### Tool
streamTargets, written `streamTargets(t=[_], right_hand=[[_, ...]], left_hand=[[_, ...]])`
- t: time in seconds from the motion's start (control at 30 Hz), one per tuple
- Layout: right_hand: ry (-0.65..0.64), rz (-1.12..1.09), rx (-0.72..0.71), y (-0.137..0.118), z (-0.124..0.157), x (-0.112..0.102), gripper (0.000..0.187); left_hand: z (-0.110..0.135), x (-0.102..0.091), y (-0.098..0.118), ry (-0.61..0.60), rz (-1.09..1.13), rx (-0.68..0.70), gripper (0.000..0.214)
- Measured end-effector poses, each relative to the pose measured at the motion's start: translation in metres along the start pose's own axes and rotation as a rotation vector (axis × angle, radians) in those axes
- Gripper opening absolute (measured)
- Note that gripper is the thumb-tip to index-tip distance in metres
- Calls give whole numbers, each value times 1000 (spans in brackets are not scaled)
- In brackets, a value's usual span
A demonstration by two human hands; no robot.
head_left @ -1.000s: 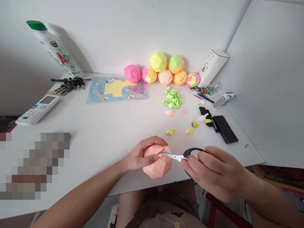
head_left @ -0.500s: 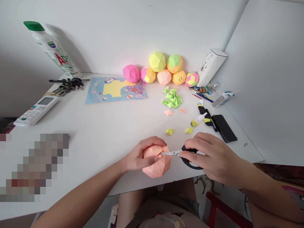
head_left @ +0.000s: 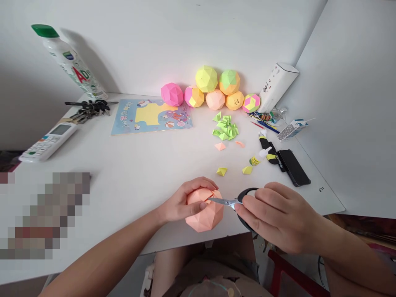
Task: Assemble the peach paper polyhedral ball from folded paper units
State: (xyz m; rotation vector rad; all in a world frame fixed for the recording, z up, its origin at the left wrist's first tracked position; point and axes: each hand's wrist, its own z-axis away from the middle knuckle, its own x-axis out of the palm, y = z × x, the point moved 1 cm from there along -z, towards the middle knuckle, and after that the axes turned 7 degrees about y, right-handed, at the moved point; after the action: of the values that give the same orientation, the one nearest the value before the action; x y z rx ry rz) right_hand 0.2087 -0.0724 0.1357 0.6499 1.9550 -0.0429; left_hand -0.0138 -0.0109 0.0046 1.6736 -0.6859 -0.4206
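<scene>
- The left hand (head_left: 182, 202) wraps its fingers around a peach paper ball (head_left: 206, 210) at the near edge of the white table (head_left: 139, 173).
- The ball is made of folded paper with many flat, three-cornered faces.
- The right hand (head_left: 275, 220) grips small scissors (head_left: 235, 202) with black loop handles and thin shiny metal blades.
- The fingers are curled tight on the handles. The blade tips look close together and touch the top of the ball.
- Two small yellow folded bits (head_left: 222, 171) lie just past the hands.
- Further back there is a little heap of green folded bits (head_left: 225, 128), with two peach bits beside it.
- A row of paper balls (head_left: 213, 90) in pink, yellow, peach and green sits against the wall, two of them stacked on top.
- A flat sheet with cartoon pictures (head_left: 151, 116) lies left of them.
- On the right are a small glue bottle (head_left: 258, 158), a black phone (head_left: 293, 167), some pens (head_left: 262, 123), a small box (head_left: 291, 130) and a tall white carton (head_left: 276, 86) leaning on the wall.
- On the left are a white remote (head_left: 48, 142), a bunch of dark keys (head_left: 89, 109) and a tall white bottle (head_left: 69, 62) with a green cap.
- A blurred patch covers the near left of the table.
</scene>
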Motion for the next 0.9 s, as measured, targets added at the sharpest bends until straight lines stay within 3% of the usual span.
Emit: streamTargets(t=[0.1,0.27,0.43,0.73,0.9], right_hand=[[-19,-38,112,0,2,3,19],[-126,-315,329,10,4,7,42],[-189,-487,450,18,3,8,45],[-26,-239,217,12,2,6,33],[-8,-177,190,11,5,7,24]], left_hand=[[0,-1,-1,10,-18,26,35],[1,-1,-3,11,-38,51,35],[1,-1,-4,-4,-45,38,35],[-1,0,0,6,31,-12,36],[0,0,1,2,59,-18,36]])
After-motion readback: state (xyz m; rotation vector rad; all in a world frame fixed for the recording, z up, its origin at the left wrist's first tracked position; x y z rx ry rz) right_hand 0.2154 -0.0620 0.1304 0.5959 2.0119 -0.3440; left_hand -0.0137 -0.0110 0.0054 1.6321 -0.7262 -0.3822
